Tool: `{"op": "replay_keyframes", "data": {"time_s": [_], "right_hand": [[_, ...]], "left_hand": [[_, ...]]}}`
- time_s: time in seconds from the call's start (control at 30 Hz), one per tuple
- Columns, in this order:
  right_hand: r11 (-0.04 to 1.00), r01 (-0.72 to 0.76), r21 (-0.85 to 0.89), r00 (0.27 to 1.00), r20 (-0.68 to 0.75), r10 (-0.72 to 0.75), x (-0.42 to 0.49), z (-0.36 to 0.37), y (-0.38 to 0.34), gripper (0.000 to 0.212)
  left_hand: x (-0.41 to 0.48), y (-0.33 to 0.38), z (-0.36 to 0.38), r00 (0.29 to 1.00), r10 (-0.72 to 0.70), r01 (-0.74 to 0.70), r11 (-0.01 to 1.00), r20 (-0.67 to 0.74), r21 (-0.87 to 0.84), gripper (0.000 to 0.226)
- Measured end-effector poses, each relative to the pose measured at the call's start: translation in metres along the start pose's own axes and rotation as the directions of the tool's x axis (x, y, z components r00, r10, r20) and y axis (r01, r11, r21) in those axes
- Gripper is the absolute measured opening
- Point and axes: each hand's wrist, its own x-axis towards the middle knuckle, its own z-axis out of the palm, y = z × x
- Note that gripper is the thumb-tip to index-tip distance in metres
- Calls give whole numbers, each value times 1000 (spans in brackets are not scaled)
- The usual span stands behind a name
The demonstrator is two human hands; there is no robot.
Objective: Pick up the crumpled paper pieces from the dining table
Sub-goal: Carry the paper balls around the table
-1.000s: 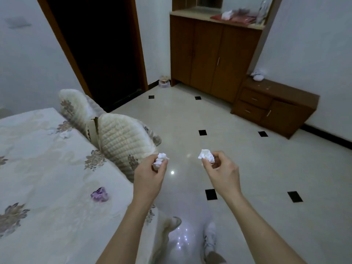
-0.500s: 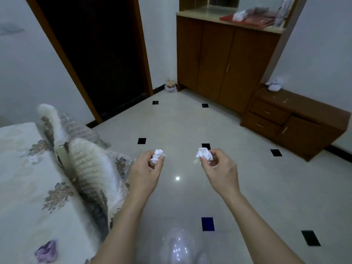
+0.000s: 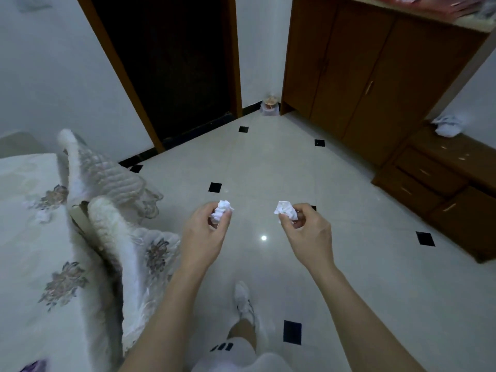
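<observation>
Cloth, pale with a flower print, covers the table point(image 3: 29, 264) at left, its near end cut off by the frame. Quilted chairs point(image 3: 107, 189) stand pushed against it. A small white lump on the cloth may be another piece; too blurred to tell. Each hand pinches one paper ball over the floor, probably carrying them away: left hand point(image 3: 202, 234) on the left ball point(image 3: 221, 210), right hand point(image 3: 308, 234) on the right ball point(image 3: 285, 209), fingertips closed round them.
</observation>
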Motion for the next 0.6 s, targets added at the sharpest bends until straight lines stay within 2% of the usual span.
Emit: {"op": "replay_keyframes", "data": {"time_s": [0.2,0.37,0.6], "right_hand": [[999,34,-16,998,50,-33,95,47,-12,13],[999,26,-29,991,128,-23,193,111,-50,15],[994,113,-8,976,191,-109,308,200,-96,16]], "left_hand": [[98,-27,2,998,0,2,1000,-67,19,5],[201,-58,-4,996,-23,28,998,-90,52,4],[333,-98,-25,990,-28,49,987,-138,153,9]]}}
